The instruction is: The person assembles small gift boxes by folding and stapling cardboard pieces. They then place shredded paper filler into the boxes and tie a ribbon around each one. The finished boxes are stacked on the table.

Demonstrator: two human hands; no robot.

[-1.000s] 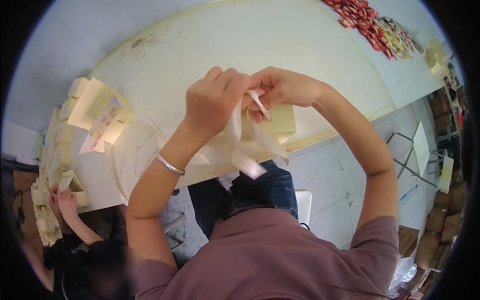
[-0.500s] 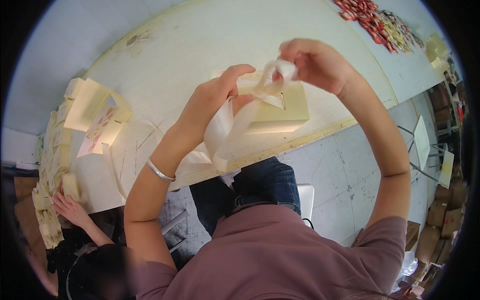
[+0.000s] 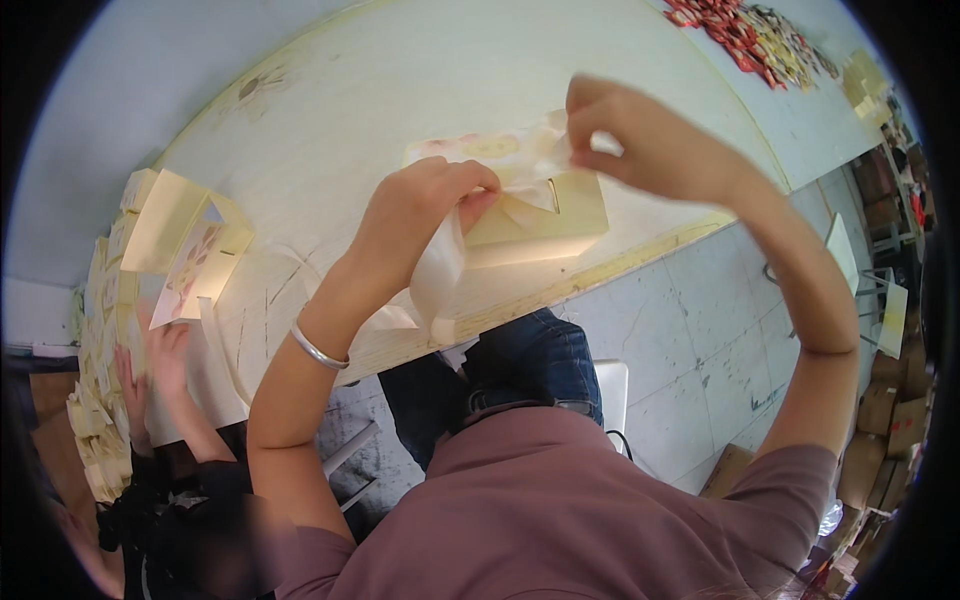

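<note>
A cream gift box [image 3: 575, 222] with a printed flower pattern on its lid lies near the table's front edge. A wide white satin ribbon [image 3: 436, 278] passes over the box and trails down its left side. My left hand [image 3: 420, 205] pinches the ribbon above the box between thumb and fingers. To the right and farther back, my right hand [image 3: 640, 140] is closed in a pinch on another stretch of the ribbon, pulled out from the middle. The right fingertips are slightly blurred.
An open cream box [image 3: 190, 240] stands at the left, beside stacked cream boxes [image 3: 105, 350]. A co-worker's hands [image 3: 165, 360] are there. A loose ribbon [image 3: 222, 350] hangs over the edge. Red and yellow packets [image 3: 740, 40] lie far right. A folding chair [image 3: 850, 265] stands on the floor.
My right hand has drawn its part of the ribbon rightward, and the loop between my hands has shrunk. The co-worker's hands have moved up toward the open box.
</note>
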